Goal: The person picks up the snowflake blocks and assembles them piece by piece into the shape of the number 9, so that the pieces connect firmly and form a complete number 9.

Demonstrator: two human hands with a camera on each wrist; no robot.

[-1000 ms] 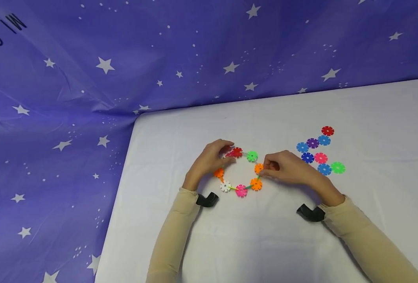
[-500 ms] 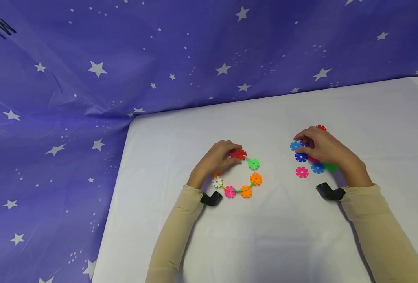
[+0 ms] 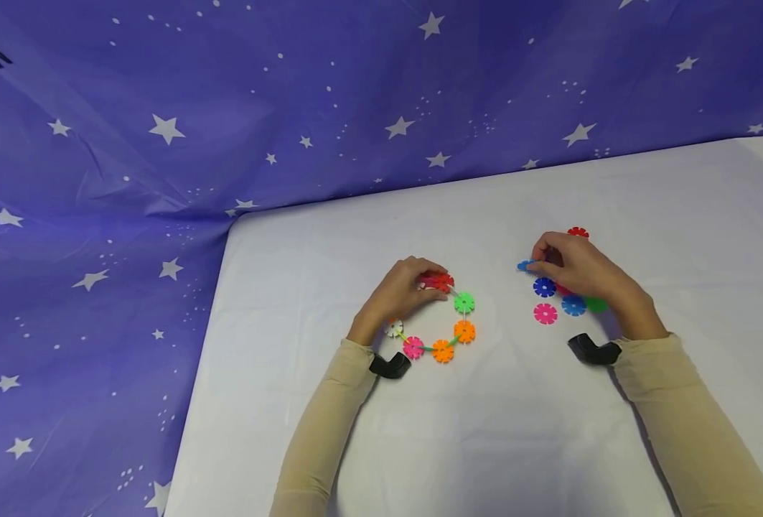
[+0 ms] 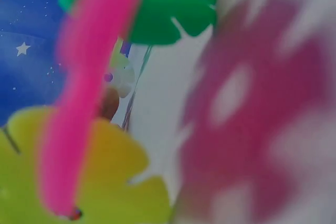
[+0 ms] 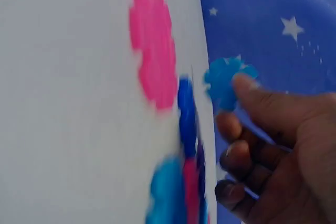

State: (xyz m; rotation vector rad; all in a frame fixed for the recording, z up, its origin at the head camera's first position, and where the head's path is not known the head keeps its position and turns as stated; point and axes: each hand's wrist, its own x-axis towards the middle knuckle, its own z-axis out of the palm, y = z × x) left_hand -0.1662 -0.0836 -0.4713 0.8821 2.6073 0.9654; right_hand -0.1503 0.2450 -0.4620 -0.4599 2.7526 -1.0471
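In the head view, notched plastic discs joined edge to edge form a ring. My left hand (image 3: 399,293) holds the ring at its far left, fingers and thumb around a red disc (image 3: 444,282) and a pink one. Running on round are a green disc (image 3: 464,302), two orange discs (image 3: 443,351), a pink disc (image 3: 413,347) and a white disc (image 3: 393,328); the left hand hides part of the ring. To the right, my right hand (image 3: 584,269) pinches a light blue notched disc (image 5: 223,82) between thumb and index finger, lifted off the table.
Loose discs lie under and near the right hand: a dark blue one (image 3: 545,287), a pink one (image 3: 545,314), a blue one (image 3: 573,305), a green one (image 3: 597,304) and a red one (image 3: 578,232). The white-covered table (image 3: 484,431) meets a purple starry cloth (image 3: 329,108) behind.
My right hand has gone from the ring to the loose discs and picked up the light blue one. The left hand keeps its hold, and the ring has turned slightly.
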